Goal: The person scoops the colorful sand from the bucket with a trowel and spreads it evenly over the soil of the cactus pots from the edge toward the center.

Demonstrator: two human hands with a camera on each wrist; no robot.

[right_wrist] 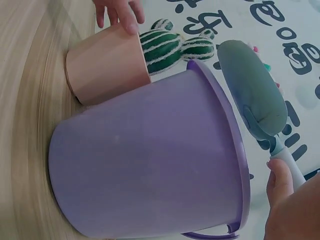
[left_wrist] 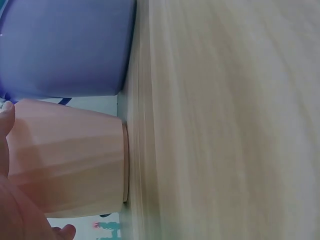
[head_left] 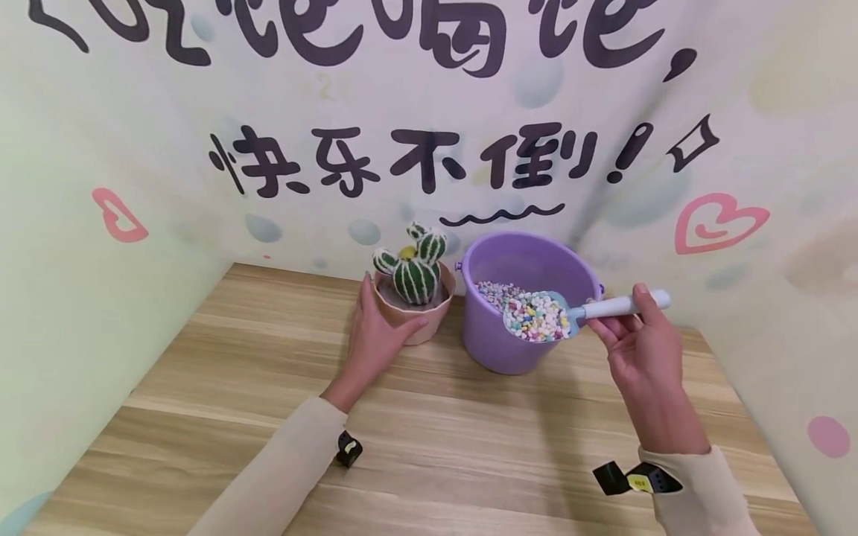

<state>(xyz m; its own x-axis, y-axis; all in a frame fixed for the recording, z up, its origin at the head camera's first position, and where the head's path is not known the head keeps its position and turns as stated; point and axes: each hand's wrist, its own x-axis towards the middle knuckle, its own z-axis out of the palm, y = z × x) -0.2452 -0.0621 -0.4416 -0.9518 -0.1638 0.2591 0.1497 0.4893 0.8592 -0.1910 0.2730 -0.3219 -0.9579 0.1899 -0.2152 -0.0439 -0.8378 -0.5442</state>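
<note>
My left hand (head_left: 375, 335) grips the side of a pink pot (head_left: 429, 316) that holds a green toy cactus (head_left: 415, 272); the pot (left_wrist: 70, 157) stands on the wooden table. My right hand (head_left: 637, 346) holds the white handle of a blue scoop (head_left: 539, 316) heaped with small coloured pebbles, level over the near rim of a purple bucket (head_left: 523, 260). More pebbles lie inside the bucket. From the right wrist, the scoop (right_wrist: 255, 97) shows its underside above the bucket (right_wrist: 150, 165), with the pot (right_wrist: 102, 65) and cactus (right_wrist: 172, 47) beyond.
The wooden table (head_left: 429, 432) is boxed in by pale printed walls (head_left: 80, 223) on the left, back and right. The bucket stands just to the right of the pot, with a small gap between them. A bucket handle (right_wrist: 210, 235) hangs low.
</note>
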